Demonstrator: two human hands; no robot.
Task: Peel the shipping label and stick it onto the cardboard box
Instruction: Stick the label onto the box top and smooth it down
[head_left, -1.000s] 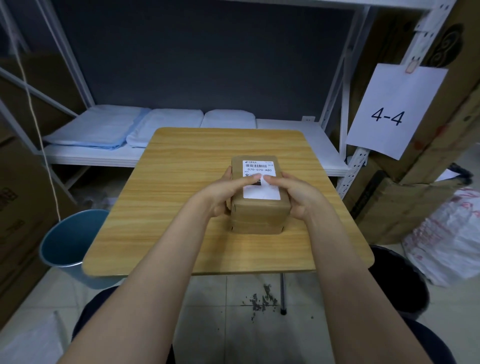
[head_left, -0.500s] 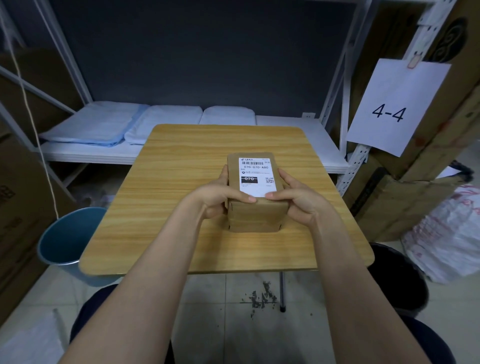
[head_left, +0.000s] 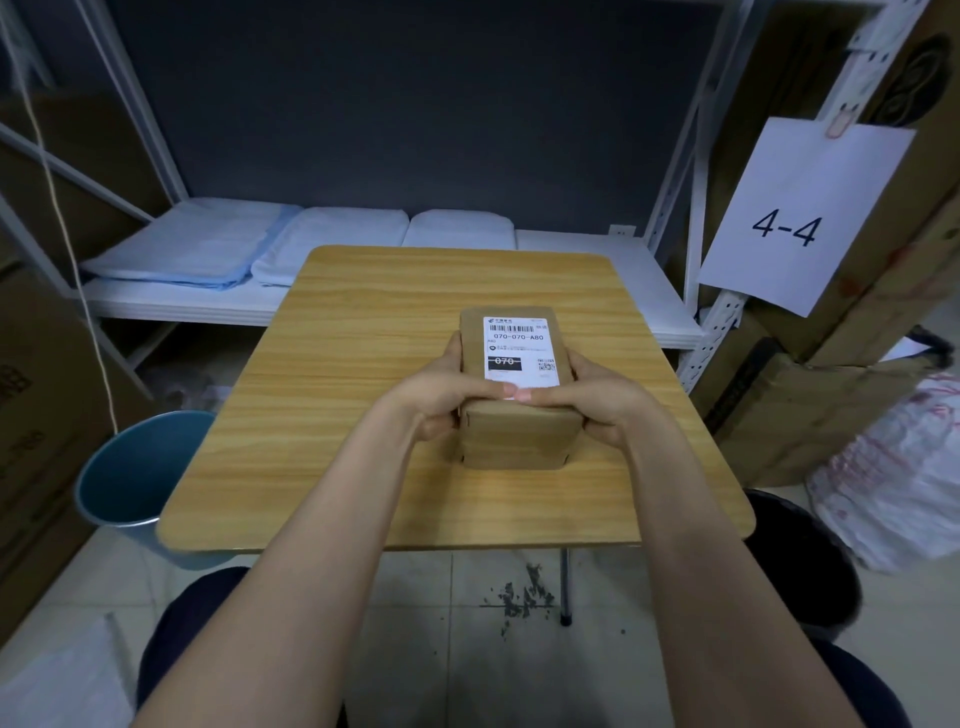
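A small brown cardboard box (head_left: 519, 434) stands on the wooden table (head_left: 363, 415). A white shipping label (head_left: 521, 349) with a barcode and "070-070-A80" lies flat on the box's top. My left hand (head_left: 447, 395) grips the box's left side, its thumb on the label's near edge. My right hand (head_left: 597, 402) grips the right side, its thumb tip touching the left thumb at the same edge. The fingers of both hands are hidden behind the box's sides.
A blue bin (head_left: 132, 467) stands left of the table and a black bin (head_left: 800, 561) at its right. Behind is a white metal shelf (head_left: 597, 260) with folded pale sheets (head_left: 249, 249). A "4-4" paper sign (head_left: 795, 213), cardboard cartons and a white sack (head_left: 893, 467) crowd the right.
Both thumbs have slid toward me along the label, from its middle to its near edge, uncovering its printed lower half. The box stays on the table.
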